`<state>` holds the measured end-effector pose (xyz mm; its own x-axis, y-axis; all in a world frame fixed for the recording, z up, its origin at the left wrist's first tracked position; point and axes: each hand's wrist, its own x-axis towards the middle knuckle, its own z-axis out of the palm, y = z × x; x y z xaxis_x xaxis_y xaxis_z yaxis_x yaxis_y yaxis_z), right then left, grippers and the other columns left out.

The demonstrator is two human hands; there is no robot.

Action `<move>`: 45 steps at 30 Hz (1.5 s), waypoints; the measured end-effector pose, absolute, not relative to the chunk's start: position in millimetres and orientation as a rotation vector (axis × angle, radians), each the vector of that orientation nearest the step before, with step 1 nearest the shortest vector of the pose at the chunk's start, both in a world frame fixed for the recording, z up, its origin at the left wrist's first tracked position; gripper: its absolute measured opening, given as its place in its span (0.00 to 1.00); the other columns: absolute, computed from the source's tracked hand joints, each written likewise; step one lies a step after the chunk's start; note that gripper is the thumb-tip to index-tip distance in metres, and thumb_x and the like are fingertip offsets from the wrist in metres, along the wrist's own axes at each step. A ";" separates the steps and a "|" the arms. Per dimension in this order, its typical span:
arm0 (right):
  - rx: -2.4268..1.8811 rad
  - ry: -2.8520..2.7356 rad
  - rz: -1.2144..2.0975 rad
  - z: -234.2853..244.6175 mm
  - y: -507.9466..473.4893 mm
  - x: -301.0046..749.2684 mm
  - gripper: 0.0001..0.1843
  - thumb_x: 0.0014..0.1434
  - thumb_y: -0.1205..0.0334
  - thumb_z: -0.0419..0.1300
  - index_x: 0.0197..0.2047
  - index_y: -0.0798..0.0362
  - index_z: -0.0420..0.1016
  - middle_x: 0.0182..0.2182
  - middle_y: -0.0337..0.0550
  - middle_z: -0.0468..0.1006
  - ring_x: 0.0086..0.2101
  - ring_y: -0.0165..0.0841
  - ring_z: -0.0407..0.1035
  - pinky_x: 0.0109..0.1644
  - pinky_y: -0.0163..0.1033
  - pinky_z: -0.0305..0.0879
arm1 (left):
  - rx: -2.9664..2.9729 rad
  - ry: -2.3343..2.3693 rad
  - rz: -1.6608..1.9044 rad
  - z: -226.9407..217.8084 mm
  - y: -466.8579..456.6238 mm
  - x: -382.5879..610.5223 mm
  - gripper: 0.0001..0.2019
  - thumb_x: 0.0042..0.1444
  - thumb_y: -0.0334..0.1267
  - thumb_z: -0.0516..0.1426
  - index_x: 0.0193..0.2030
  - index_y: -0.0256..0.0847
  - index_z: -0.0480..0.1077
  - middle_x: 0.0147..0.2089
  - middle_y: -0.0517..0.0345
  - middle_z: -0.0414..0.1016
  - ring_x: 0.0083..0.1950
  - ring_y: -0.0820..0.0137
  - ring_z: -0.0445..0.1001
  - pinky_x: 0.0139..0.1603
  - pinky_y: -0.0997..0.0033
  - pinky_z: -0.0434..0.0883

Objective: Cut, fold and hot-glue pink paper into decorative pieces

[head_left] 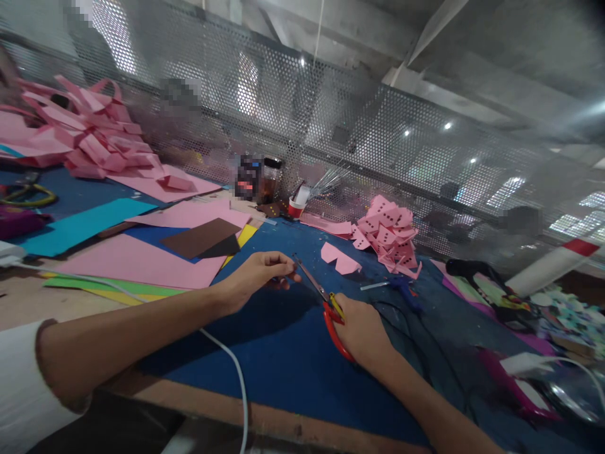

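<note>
Right hand (366, 328) grips scissors (324, 295). Keep blades (309, 275) off the left hand (259, 277) — curled (can't tell if pinching anything)

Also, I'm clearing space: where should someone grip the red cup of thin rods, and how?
Likely best take the red cup around its outer wall, coming from the near side: it stands opening upward, the thin rods fan out above it toward the right, and a jar stands to its left.
</note>
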<state>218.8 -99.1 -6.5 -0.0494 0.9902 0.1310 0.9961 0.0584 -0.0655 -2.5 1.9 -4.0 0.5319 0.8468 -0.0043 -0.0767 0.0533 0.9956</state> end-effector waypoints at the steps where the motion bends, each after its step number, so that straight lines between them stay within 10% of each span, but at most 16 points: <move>1: -2.065 -2.180 -0.061 -6.7 -98.9 219.1 0.11 0.63 0.53 0.54 0.34 0.51 0.68 0.27 0.41 0.78 0.27 0.32 0.71 0.29 0.36 0.43 | 1.339 0.743 0.812 -3.8 1.8 -2.3 0.12 0.55 0.44 0.61 0.39 0.36 0.71 0.40 0.51 0.80 0.33 0.73 0.72 0.39 0.70 0.69; 45: -2.021 -2.158 -0.033 -7.6 -100.5 215.1 0.10 0.64 0.54 0.52 0.39 0.51 0.68 0.32 0.41 0.77 0.31 0.35 0.73 0.30 0.37 0.46 | 1.347 0.676 0.870 -2.3 0.8 -2.9 0.12 0.54 0.45 0.61 0.38 0.38 0.71 0.39 0.52 0.79 0.32 0.73 0.71 0.37 0.70 0.69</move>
<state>215.1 -100.5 -7.6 -0.0565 0.9872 0.1491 0.9913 0.0733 -0.1094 -2.9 0.8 -2.3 0.5320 0.8439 0.0696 -0.1414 0.0075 0.9899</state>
